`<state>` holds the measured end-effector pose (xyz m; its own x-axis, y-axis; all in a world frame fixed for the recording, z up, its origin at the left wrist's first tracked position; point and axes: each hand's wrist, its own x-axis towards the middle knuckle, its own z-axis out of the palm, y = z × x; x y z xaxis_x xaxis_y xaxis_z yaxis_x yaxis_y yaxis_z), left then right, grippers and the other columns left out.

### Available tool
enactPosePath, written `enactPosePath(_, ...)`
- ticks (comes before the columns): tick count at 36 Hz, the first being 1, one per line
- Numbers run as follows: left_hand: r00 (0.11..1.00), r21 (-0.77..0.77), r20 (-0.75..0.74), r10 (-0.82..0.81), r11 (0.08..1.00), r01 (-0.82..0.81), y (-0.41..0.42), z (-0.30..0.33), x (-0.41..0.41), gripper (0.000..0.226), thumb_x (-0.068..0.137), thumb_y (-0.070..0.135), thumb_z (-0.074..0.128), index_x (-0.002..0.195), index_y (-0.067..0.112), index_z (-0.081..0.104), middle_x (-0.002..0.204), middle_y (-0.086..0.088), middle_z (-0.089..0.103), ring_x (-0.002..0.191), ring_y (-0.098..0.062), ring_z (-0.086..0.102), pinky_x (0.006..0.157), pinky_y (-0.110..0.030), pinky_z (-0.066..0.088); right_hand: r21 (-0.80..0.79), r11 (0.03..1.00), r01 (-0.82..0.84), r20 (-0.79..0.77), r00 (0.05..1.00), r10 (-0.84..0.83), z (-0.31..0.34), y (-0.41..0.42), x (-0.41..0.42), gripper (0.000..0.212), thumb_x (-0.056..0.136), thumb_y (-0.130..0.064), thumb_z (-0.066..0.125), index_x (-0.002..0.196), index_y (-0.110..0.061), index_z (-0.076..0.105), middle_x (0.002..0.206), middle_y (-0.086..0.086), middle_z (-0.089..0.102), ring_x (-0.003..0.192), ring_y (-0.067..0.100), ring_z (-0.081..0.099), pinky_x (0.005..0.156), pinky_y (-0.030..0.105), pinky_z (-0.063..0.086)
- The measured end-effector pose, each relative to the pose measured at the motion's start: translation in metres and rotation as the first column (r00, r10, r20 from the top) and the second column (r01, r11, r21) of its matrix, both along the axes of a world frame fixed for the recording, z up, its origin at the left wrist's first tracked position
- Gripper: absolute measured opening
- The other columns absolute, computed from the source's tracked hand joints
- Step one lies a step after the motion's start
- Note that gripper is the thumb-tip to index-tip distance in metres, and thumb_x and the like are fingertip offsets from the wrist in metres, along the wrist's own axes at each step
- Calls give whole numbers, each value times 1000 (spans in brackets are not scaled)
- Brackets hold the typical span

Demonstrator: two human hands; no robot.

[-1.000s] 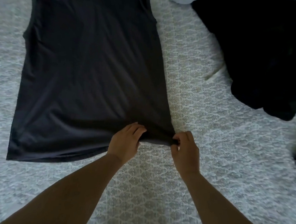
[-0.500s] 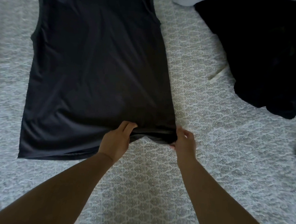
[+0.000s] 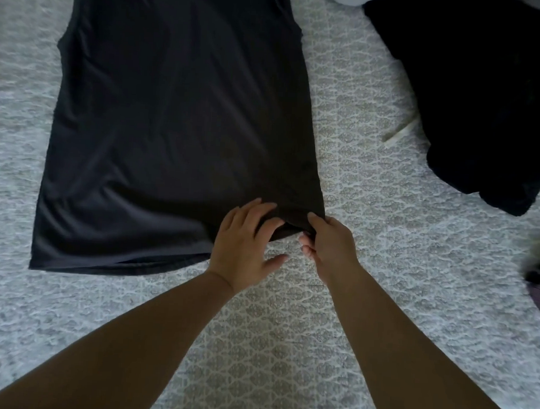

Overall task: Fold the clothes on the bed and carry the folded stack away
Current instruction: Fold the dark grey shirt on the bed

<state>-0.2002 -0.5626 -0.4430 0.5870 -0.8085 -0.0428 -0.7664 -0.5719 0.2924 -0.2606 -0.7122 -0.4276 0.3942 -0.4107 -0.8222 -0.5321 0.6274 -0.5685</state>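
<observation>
Currently: dark shirt (image 3: 178, 130) spread flat mid-bed (image 3: 367, 287). Your right hand (image 3: 330, 245) pinches its hem corner, holding it taut; left hand (image 3: 245, 237), fingers spread, presses beside it, likely smoothing before folding.

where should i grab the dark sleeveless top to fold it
Grip the dark sleeveless top at its near hem corners, coming from the near edge. It lies flat with the hem toward you. The right hand already pinches the right corner; the left hand rests flat beside it.
</observation>
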Motion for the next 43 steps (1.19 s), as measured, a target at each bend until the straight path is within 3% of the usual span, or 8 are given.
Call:
enactPosePath(7,982,77,1,189,979,-188,-9,-4,-7,37,57,17,86,91,9,72,104,-10,65,86,-31,65,68,-40,54,-324,940,-112,-54,994,100,6,-6,-1,9,93,-23,56,89,-15,57,67,2,61,40,2,56,41,14,41)
enactPosePath(11,929,150,-20,369,920,-362,21,-8,-2,25,64,13,81,88,13,76,108,-7,68,90,-31,65,78,-43,51,-510,820,-261,-165,965,204,0,-15,-14,10,94,-27,55,93,-17,55,75,0,62,59,15,62,44,17,43)
enactPosePath(15,960,174,42,277,944,-280,61,-13,-3,31,60,7,84,89,12,76,105,-4,71,90,-29,68,85,-47,51,-499,780,-376,-258,924,281,-10,-17,-24,16,93,-30,56,96,-14,57,81,3,64,77,25,65,64,29,47)
enactPosePath(20,988,136,80,135,980,-145,91,-20,-19,15,79,17,68,92,14,76,94,-3,72,78,-27,68,66,-39,54,-476,713,-515,-408,848,339,-25,-14,-30,14,92,-32,55,95,-19,56,85,2,65,75,18,59,52,24,35)
enactPosePath(25,996,174,49,75,981,-83,101,-21,-28,36,84,30,41,81,17,75,75,1,68,65,-23,64,58,-33,51,-397,648,-649,-520,742,424,-38,-13,-36,13,91,-31,56,94,-19,52,84,-4,52,77,15,44,59,28,29)
enactPosePath(33,991,153,-47,127,981,-119,51,-20,-20,28,70,33,77,94,22,66,93,2,62,83,-22,62,72,-36,50,-451,637,-625,-512,766,389,-39,-19,-23,39,99,-36,37,98,-8,65,83,1,51,80,20,46,73,31,33)
enactPosePath(37,988,293,-129,82,955,-41,36,-33,-14,31,90,34,57,120,29,56,115,6,55,106,-19,53,85,-33,41,-422,496,-758,-591,646,484,-43,-23,-23,25,94,-33,48,79,-17,58,71,-3,51,77,22,53,65,28,34)
enactPosePath(43,954,293,-248,169,952,-92,32,-35,-13,21,98,32,41,111,30,58,106,9,60,91,-14,60,69,-26,44,-419,415,-807,-693,580,428,-35,-21,-27,21,95,-28,48,109,-16,58,94,3,58,78,19,45,67,29,35)
